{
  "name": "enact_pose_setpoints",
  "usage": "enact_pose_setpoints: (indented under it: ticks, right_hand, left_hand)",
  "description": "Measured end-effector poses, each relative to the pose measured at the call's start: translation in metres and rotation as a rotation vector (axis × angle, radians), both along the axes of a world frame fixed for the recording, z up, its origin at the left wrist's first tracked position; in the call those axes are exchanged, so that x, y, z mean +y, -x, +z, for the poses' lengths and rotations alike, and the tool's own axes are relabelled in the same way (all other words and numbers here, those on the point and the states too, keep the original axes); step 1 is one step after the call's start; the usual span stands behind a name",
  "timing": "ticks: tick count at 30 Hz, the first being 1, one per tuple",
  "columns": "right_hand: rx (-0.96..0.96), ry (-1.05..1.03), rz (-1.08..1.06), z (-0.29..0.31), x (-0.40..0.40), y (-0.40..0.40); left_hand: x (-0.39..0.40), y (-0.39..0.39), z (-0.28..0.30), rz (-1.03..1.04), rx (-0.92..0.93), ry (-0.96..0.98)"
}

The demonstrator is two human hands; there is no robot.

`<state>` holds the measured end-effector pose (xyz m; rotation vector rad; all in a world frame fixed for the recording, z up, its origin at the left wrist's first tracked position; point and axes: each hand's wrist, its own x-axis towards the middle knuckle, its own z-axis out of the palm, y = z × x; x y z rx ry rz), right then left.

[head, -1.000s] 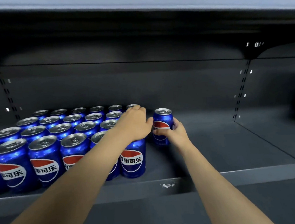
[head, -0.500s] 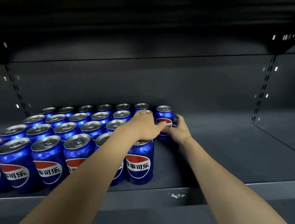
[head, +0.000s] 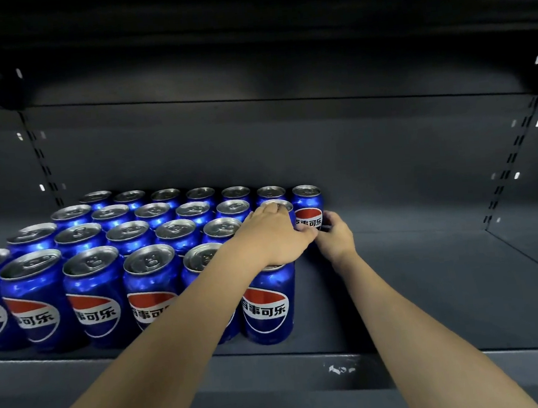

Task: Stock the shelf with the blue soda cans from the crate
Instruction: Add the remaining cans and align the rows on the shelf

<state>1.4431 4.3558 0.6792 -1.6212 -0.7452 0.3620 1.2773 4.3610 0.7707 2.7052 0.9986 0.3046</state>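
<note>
Several rows of blue soda cans (head: 150, 279) stand on the left half of the dark grey shelf (head: 431, 287). My left hand (head: 273, 236) reaches over the front cans, its fingers wrapped around a blue can (head: 277, 205) in the second row from the back; only the can's silver top shows. My right hand (head: 334, 235) grips the lower side of the rightmost blue can (head: 308, 205), which stands upright at the right end of the back row. The front right can (head: 266, 305) stands just under my left wrist. The crate is out of view.
The right half of the shelf floor is bare up to a slotted upright (head: 514, 156) at the back wall. Another slotted upright (head: 43, 165) runs behind the cans at the left. The upper shelf's underside (head: 245, 27) hangs overhead.
Both hands have pushed deeper into the shelf. The right-hand can has slid back into line with the back row, and my left hand has moved back with its can.
</note>
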Motion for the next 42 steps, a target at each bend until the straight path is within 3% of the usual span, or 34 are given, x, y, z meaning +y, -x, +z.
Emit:
enact_pose_setpoints:
  ticks: [6, 12, 19, 26, 34, 42]
  right_hand:
    - [-0.068, 0.094, -0.028, 0.005, -0.001, 0.004]
    - [-0.142, 0.155, -0.281, 0.006, -0.015, 0.038]
    - [-0.404, 0.368, -0.055, -0.002, -0.026, 0.065]
    - [-0.628, 0.463, 0.008, 0.010, -0.025, 0.065]
    - [-0.670, 0.620, 0.008, 0.013, -0.027, 0.069]
    - [-0.715, 0.752, 0.068, 0.025, -0.037, 0.074]
  left_hand:
    - [0.000, -0.001, 0.002, 0.011, 0.000, 0.013]
    - [0.001, -0.002, 0.004, 0.026, 0.051, 0.020]
    - [-0.001, -0.001, 0.009, 0.016, 0.102, -0.009]
    - [0.001, 0.013, 0.016, 0.004, 0.038, 0.007]
    - [-0.010, 0.022, 0.021, 0.006, 0.164, -0.022]
    - [-0.018, 0.030, 0.020, 0.014, 0.130, -0.010]
